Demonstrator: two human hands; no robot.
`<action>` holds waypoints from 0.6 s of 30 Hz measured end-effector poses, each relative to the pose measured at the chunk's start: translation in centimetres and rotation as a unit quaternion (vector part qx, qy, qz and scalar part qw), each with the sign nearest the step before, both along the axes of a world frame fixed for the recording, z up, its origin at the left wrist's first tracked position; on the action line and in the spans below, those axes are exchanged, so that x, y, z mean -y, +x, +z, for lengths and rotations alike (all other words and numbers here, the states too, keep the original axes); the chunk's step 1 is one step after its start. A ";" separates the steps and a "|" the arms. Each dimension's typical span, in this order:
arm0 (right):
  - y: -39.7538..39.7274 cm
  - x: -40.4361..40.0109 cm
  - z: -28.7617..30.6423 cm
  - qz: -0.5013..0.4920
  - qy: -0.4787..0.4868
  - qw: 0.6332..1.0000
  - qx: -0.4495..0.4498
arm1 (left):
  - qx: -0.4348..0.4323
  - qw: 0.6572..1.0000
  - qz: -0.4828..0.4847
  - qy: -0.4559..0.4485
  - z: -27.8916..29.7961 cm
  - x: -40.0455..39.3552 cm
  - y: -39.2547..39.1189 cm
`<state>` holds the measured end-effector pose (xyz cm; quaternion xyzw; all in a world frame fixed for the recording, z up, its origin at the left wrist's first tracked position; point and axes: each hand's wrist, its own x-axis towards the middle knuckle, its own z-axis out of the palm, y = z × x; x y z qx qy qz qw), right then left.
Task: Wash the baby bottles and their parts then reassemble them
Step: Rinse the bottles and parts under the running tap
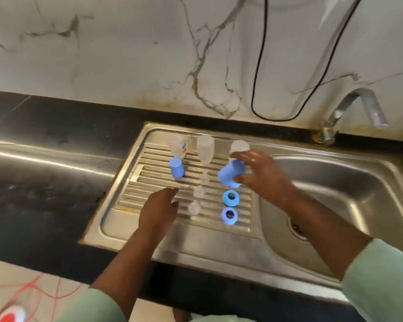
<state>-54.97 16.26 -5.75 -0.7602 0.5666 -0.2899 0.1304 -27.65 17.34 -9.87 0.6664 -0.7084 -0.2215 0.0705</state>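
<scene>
My right hand grips a tilted blue bottle cap just above the ribbed steel drainboard. A second blue cap stands upright at the left. Three clear bottles stand along the back: one with a label, a middle bottle, and a third bottle partly hidden behind my right fingers. Three clear nipples lie in a line down the middle. Two blue collar rings, the nearer ring and the farther ring, sit at the right. My left hand hovers open beside the nipples.
The sink basin with its drain lies to the right, under a curved steel tap. A black cable hangs on the marble wall. Dark countertop stretches left. Red cord and a red-and-white object sit at bottom left.
</scene>
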 end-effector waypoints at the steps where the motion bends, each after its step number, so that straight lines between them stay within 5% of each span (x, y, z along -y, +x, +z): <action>1: 2.7 0.9 -0.1 0.018 -0.006 0.999 -0.027 | 0.035 0.999 -0.015 0.037 -0.7 0.4 1.4; 4: 10.3 3.2 -0.9 0.060 0.003 0.992 -0.113 | 0.113 0.986 -0.059 0.103 -3.3 1.3 4.8; 10: 17.5 5.3 -4.4 0.108 -0.030 0.945 -0.309 | 0.125 0.981 -0.103 0.109 -4.3 0.6 6.4; 18: 17.8 5.3 -5.5 0.067 -0.001 0.943 -0.325 | 0.063 0.993 -0.089 0.036 -3.9 0.3 5.7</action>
